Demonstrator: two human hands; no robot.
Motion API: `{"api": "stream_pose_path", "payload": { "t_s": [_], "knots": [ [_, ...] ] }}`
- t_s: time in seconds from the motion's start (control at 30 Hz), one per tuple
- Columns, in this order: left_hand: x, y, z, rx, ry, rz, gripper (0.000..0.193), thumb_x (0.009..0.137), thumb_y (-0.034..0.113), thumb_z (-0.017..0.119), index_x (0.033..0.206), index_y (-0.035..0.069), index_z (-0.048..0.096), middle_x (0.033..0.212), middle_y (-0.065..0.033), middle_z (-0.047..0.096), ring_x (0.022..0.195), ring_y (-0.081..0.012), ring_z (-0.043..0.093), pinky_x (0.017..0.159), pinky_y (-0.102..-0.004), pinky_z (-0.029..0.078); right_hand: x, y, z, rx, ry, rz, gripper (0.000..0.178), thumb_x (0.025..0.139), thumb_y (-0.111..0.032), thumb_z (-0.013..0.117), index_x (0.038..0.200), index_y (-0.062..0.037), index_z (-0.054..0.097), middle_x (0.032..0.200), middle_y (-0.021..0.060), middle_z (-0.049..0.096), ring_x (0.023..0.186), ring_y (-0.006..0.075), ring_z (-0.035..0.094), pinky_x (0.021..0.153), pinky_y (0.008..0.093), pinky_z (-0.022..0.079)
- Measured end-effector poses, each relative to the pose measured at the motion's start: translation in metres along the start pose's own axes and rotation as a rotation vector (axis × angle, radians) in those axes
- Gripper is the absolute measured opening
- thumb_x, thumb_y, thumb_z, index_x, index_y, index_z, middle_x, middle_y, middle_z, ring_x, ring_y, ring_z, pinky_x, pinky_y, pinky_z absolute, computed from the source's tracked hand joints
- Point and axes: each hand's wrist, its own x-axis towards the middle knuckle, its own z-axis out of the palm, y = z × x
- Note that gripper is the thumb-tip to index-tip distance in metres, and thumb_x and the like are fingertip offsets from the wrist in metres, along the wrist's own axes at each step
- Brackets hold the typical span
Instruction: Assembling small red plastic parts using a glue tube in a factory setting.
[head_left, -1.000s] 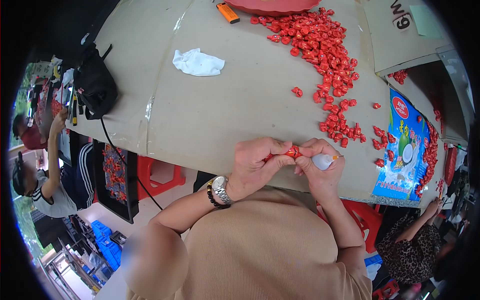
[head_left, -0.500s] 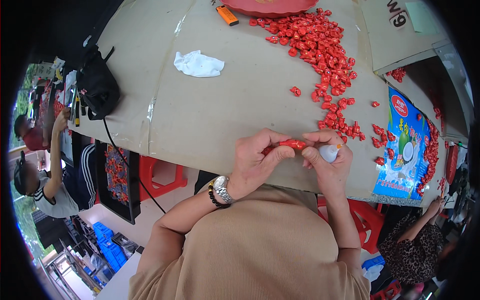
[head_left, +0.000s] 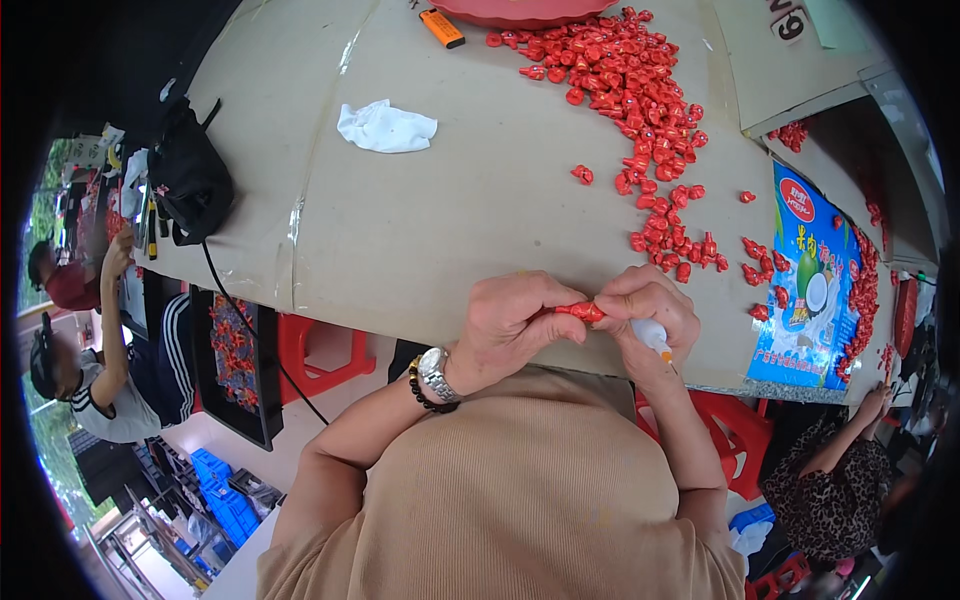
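From where I stand, the left hand (head_left: pixel 510 322) pinches a small red piece (head_left: pixel 580 312) with thumb and finger, before the table (head_left: pixel 430 220) edge. The right hand (head_left: pixel 645 310) is at its other end, fingers curled around a white bottle (head_left: pixel 652 335).

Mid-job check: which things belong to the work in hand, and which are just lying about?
Likely in the job:
- red piece at the fingertips of the left hand
- white bottle in the right hand
- pile of red pieces

Apparently lying about:
- white cloth
- black bag
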Motion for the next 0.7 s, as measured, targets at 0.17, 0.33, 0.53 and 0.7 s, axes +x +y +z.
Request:
{"api": "stream_pose_path", "payload": {
  "t_s": [0.17, 0.33, 0.53, 0.7],
  "knots": [
    [-0.0004, -0.0028, 0.0018, 0.028, -0.005, 0.052, 0.025, 0.072, 0.02, 0.076, 0.086, 0.004, 0.064, 0.072, -0.0054, 0.064, 0.06, -0.0179, 0.06, 0.054, -0.0269, 0.046, -0.0037, 0.0047, -0.0011, 0.015, -0.016, 0.011, 0.024, 0.063, 0.012, 0.074, 0.082, -0.0014, 0.066, 0.077, 0.0081, 0.062, 0.065, 0.0138, 0.06, 0.054, 0.0241, 0.049],
    [0.0002, -0.0044, 0.0027, 0.061, -0.004, 0.094, 0.023, 0.072, 0.018, 0.076, 0.085, 0.004, 0.063, 0.071, -0.0052, 0.064, 0.061, -0.0189, 0.06, 0.055, -0.0281, 0.046, -0.006, 0.0071, 0.0013, 0.036, -0.008, -0.004, 0.026, 0.063, 0.014, 0.073, 0.082, -0.0015, 0.066, 0.077, 0.0078, 0.062, 0.065, 0.0138, 0.06, 0.053, 0.024, 0.049],
    [0.0004, -0.0037, 0.0031, 0.063, -0.011, 0.097, 0.022, 0.071, 0.016, 0.076, 0.086, 0.004, 0.064, 0.071, -0.0059, 0.064, 0.061, -0.0194, 0.06, 0.054, -0.0283, 0.046, -0.005, 0.0066, -0.0001, 0.016, -0.028, -0.025, 0.027, 0.063, 0.015, 0.072, 0.083, -0.0011, 0.066, 0.076, 0.0081, 0.062, 0.064, 0.0143, 0.061, 0.053, 0.0244, 0.049],
    [-0.0009, -0.0011, 0.0034, -0.003, -0.003, -0.014, 0.022, 0.073, 0.014, 0.076, 0.087, 0.003, 0.064, 0.073, -0.0057, 0.065, 0.061, -0.0136, 0.061, 0.054, -0.0247, 0.046, -0.0036, 0.0079, -0.0004, 0.002, -0.009, -0.002, 0.026, 0.063, 0.013, 0.073, 0.083, -0.0012, 0.065, 0.077, 0.008, 0.062, 0.065, 0.0143, 0.061, 0.054, 0.0244, 0.05]
  ]
}}
